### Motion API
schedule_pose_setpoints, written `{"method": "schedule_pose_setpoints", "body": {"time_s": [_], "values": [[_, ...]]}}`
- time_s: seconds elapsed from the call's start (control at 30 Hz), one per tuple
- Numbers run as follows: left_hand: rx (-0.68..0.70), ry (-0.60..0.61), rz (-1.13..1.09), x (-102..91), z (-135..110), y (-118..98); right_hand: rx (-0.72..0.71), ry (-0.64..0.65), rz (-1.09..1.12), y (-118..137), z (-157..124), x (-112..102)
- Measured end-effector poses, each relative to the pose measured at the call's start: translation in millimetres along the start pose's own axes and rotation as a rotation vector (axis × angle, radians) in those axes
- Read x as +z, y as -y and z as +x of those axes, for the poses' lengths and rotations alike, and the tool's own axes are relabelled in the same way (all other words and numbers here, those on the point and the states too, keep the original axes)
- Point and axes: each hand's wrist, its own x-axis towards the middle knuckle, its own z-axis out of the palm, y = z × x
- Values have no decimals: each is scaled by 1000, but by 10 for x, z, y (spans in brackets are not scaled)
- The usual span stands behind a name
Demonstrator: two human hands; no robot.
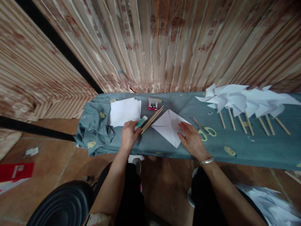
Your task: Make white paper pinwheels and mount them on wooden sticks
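Observation:
My left hand (129, 135) is closed around a green and white glue stick (141, 123), beside the stack of white paper (123, 111). Under the fingers of my right hand (191, 139) lies a square white sheet of paper (167, 128), turned cornerwise, with slits running in from its corners toward the middle. That hand is spread and rests on the sheet's right side. Between the glue stick and the sheet are a few thin wooden sticks (152, 119). Scissors (203, 128) with yellow-green handles lie just right of the sheet.
A small red box (153, 104) of dark pins or tacks stands open at the back. Several finished paper pinwheels (240, 97) on sticks lie along the right. Beneath is a narrow table with a grey-green cloth (174, 157). A black stool (63, 204) stands lower left.

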Motion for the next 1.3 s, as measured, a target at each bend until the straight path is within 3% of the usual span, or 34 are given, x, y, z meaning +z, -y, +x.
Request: {"method": "schedule_pose_setpoints", "body": {"time_s": [0.17,0.3,0.4,0.5,0.6,0.77,1.03,1.3], "values": [[-62,-80,-192,-12,-12,-59,30,-31,62,61,-12,-31],[-282,-160,-838,56,-26,-232,98,-77,199,211,-16,-120],[-473,39,-1361,136,-68,-471,262,-37,460,400,-37,-156],[-513,213,-1596,210,-132,-721,404,43,831,600,-41,-134],[-483,330,-1654,292,-184,-907,456,82,1150,740,21,-89],[-460,317,-1659,388,-174,-1059,610,41,1416,771,177,-68],[-502,333,-1665,369,-123,-1097,740,108,1427,638,149,-230],[-547,342,-1670,418,-91,-1116,748,196,1374,493,29,-283]]}}
